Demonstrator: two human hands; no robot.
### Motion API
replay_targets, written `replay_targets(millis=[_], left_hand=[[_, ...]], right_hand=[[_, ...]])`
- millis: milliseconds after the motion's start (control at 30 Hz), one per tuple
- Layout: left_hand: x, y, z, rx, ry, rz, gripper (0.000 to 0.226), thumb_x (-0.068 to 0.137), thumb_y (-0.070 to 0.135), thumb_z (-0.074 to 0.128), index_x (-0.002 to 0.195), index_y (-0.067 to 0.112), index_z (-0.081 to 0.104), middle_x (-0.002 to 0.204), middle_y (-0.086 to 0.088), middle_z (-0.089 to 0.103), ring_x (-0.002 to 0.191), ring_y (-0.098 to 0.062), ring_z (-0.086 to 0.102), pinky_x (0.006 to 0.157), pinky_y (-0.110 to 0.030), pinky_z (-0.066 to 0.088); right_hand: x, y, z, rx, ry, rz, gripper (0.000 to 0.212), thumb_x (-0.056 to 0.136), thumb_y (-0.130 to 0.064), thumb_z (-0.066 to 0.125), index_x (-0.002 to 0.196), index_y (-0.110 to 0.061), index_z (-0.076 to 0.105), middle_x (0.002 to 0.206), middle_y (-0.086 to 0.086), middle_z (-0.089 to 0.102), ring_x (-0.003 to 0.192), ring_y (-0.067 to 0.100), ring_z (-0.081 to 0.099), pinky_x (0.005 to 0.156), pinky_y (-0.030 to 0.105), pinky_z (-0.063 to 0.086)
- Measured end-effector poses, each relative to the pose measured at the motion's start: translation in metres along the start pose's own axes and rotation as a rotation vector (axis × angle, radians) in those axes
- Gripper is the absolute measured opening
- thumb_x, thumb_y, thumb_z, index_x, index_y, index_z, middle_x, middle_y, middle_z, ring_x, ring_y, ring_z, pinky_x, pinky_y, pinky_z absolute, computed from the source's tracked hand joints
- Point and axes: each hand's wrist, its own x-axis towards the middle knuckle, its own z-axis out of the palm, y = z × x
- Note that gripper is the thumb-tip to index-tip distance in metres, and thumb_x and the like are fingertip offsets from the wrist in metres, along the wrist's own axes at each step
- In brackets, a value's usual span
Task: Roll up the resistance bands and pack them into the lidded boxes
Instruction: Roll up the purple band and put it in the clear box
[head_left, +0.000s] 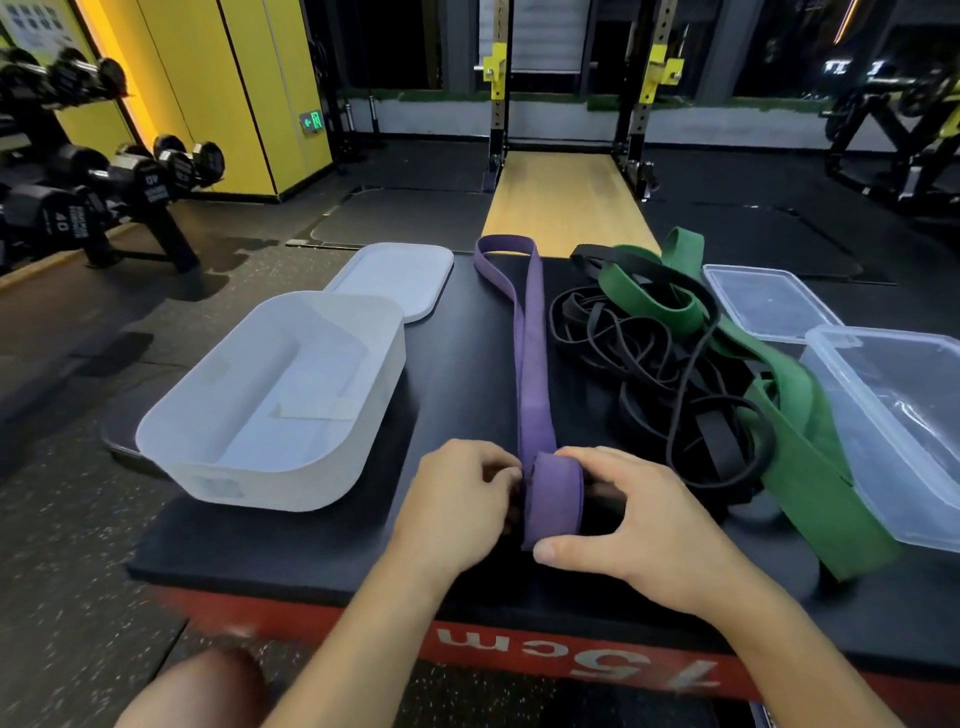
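Observation:
A purple resistance band (532, 364) lies lengthwise on the black box top, its near end wound into a roll. My left hand (457, 499) grips the roll's left side, and my right hand (639, 525) grips its right side with the thumb at the front. A wide green band (789, 415) and a tangle of thin black bands (649, 364) lie to the right. An open white box (208, 421) stands at the left with its white lid (410, 275) behind it. A clear plastic box (852, 395) sits at the right edge, its clear lid (769, 301) behind.
All of this rests on a black-topped plyo box (322, 545) with a red front marked 75cm. A dumbbell rack (104, 187) stands far left, a squat rack (571, 93) with a wooden platform straight ahead. Dark rubber floor surrounds the box.

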Motion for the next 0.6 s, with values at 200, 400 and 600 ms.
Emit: replay_targets(millis=[200,400,600], left_hand=[[0.012,0.01,-0.007,-0.049,-0.03,-0.015,0.009,0.098,0.018,0.07,0.091,0.021,0.076,0.071,0.001,0.076,0.061,-0.015,0.075,0.069,-0.037,0.066],[0.029,0.013,0.002,0.042,0.049,0.008,0.016,0.086,0.028,0.085,0.087,0.031,0.069,0.07,0.007,0.074,0.069,-0.012,0.075,0.079,-0.038,0.064],[0.031,0.006,0.009,0.093,0.129,0.038,0.019,0.087,0.019,0.08,0.092,0.033,0.067,0.079,0.015,0.071,0.076,-0.002,0.067,0.063,-0.022,0.049]], right_hand=[[0.005,-0.001,-0.002,0.008,-0.046,0.011,0.075,0.051,-0.068,0.086,0.12,-0.045,0.067,0.114,-0.021,0.064,0.109,0.0,0.063,0.099,0.036,0.052],[0.005,0.004,-0.007,0.037,-0.089,0.023,0.083,0.05,-0.071,0.085,0.124,-0.037,0.07,0.108,-0.012,0.047,0.102,0.007,0.057,0.095,0.028,0.048],[0.013,0.004,-0.007,0.054,-0.16,0.011,0.076,0.058,-0.068,0.083,0.128,-0.051,0.062,0.104,-0.014,0.056,0.098,0.006,0.059,0.093,0.031,0.049]])
